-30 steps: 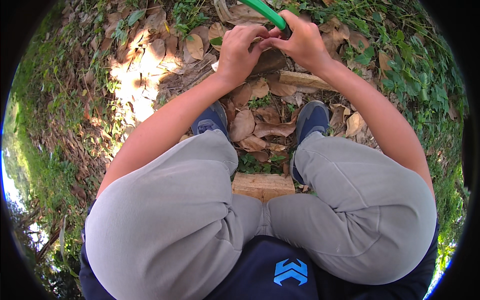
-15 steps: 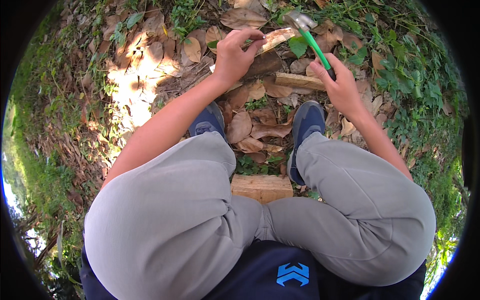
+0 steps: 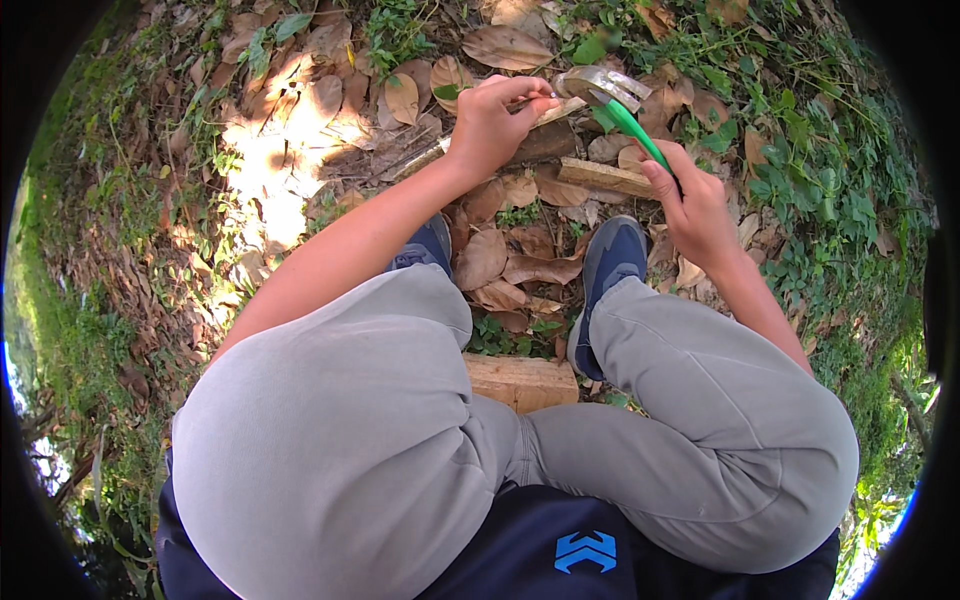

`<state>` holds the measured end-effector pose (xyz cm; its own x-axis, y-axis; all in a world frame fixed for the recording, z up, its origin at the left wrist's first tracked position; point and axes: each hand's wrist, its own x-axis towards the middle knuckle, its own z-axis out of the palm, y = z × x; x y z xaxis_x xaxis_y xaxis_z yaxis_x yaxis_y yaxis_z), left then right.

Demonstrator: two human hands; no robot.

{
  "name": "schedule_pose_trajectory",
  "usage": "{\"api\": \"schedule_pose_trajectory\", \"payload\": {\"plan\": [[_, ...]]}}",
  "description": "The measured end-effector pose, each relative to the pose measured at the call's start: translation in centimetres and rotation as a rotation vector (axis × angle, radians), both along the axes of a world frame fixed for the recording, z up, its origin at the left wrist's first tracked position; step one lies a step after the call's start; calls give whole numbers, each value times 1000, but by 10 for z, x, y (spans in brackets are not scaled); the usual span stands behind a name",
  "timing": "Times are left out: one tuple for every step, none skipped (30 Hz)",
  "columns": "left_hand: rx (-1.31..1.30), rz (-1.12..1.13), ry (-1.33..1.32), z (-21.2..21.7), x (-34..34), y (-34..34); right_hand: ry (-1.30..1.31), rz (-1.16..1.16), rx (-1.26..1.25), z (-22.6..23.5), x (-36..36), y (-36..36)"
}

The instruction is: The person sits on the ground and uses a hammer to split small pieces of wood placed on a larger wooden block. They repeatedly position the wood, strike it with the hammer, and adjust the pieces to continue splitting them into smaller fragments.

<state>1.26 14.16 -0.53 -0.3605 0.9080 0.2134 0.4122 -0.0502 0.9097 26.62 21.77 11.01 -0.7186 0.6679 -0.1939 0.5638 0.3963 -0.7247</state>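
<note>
My left hand (image 3: pixel 490 128) pinches what looks like a nail (image 3: pixel 555 94) between thumb and fingers; only its small bright tip shows. Wrapped around the grip of a claw hammer (image 3: pixel 628 122) with a green handle is my right hand (image 3: pixel 698 212). The hammer's metal head is right beside my left fingertips, and I cannot tell if it touches the nail. Below both lies a pale wooden strip (image 3: pixel 562 112), partly covered by my left hand and the hammer head. A short wooden piece (image 3: pixel 606 177) rests on the leaves near my right hand.
Dry brown leaves (image 3: pixel 480 258) cover the ground between my shoes (image 3: pixel 612 262). A thick wooden block (image 3: pixel 522 382) is between my legs. Green vines (image 3: pixel 800 175) grow at the right. A sunlit patch (image 3: pixel 270 170) is at the left.
The hammer head has come down and closer to my left fingertips. My right hand has moved slightly right and lower, while my left hand keeps its pinch. The view has shifted a little.
</note>
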Motion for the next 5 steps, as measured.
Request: {"api": "schedule_pose_trajectory", "payload": {"plan": [[-23, -4, 7, 0, -1, 0, 24, 4, 40, 1, 0, -1], [-47, -8, 14, 0, -1, -1, 49, 8, 80, 2, 0, -3], [-64, -14, 43, 0, -2, -3, 24, 8, 51, 0, 0, -5], [-72, -24, 70, -1, -2, -2, -2, 3, 31, 0, -1, -6], [-81, -34, 97, -2, -3, -1, -29, -1, 10, -2, -2, -8]]}}
